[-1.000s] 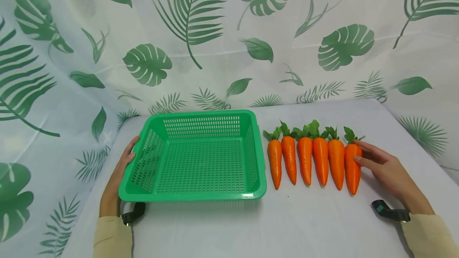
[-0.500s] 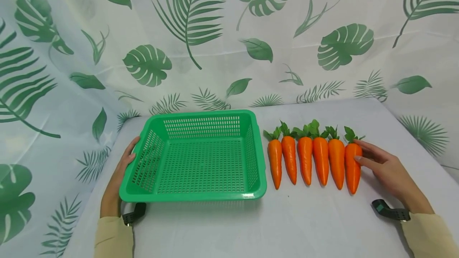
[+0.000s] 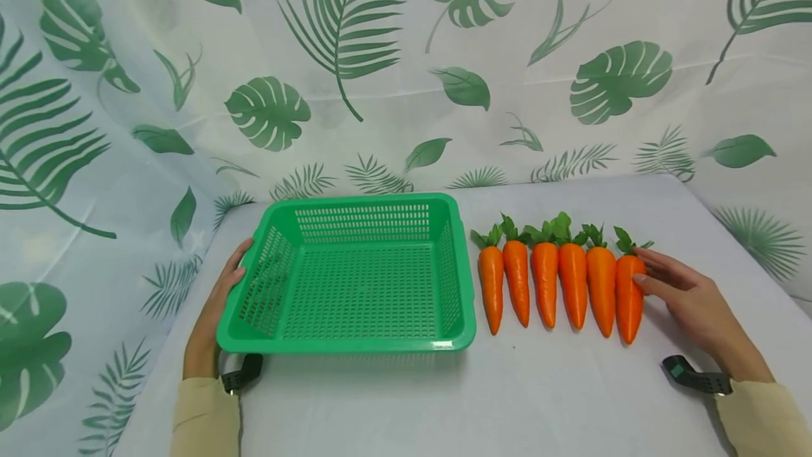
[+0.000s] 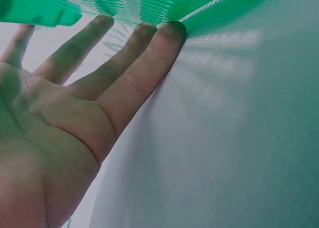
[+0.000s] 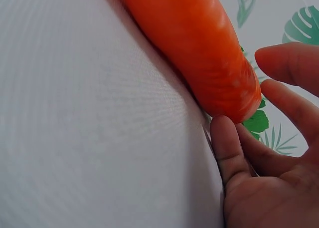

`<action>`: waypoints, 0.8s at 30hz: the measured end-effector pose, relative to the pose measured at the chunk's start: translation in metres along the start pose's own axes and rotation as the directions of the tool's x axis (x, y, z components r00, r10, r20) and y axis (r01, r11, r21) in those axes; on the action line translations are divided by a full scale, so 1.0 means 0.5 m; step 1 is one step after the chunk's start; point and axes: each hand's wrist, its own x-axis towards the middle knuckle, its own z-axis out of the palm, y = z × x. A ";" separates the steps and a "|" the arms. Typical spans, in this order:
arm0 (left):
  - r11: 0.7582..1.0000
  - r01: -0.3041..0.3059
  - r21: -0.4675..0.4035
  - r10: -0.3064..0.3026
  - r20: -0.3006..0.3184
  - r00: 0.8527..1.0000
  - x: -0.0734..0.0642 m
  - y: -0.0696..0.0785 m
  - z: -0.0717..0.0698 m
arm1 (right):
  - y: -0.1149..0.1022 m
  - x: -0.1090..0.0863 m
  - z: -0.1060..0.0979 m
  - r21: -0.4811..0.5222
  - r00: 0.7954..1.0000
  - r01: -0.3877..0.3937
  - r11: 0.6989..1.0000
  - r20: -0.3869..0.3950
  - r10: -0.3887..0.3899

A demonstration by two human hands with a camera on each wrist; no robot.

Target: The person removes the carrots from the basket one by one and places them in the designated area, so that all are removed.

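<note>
A green plastic basket [image 3: 345, 345] with slotted walls stands on the white table. My left hand [image 3: 218, 305] rests along its left side. In the left wrist view the straight fingers [image 4: 137, 83] reach up to the basket's wall [image 4: 134, 3], tips right at it. To the basket's right, several orange carrots [image 3: 573, 288] with green leaves lie in a row, tips toward me. My right hand [image 3: 698, 305] is at the rightmost carrot [image 3: 629, 305], its thumb overlapping the side. In the right wrist view, loosely bent fingers [image 5: 227, 138] are at the carrot's thick end, with the thumb a little apart.
White cloth with green leaf prints [image 3: 374, 76] rises behind the table and along its left and right sides. A black camera strap [image 3: 698, 376] circles the right wrist, and another strap [image 3: 243, 372] circles the left.
</note>
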 end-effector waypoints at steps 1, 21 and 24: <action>1.000 -0.002 0.002 0.002 0.002 1.000 -0.002 0.001 0.001 | 0.000 -0.001 -0.001 0.001 1.000 -0.004 1.000 -0.003 0.004; 0.999 -0.035 -0.014 0.035 -0.006 0.999 -0.007 0.001 0.005 | 0.002 -0.004 -0.005 0.155 0.997 0.008 0.988 -0.072 0.003; 1.000 -0.023 -0.009 0.022 -0.005 1.000 -0.001 0.001 0.002 | 0.004 -0.002 -0.006 0.152 0.998 0.004 0.988 -0.069 0.006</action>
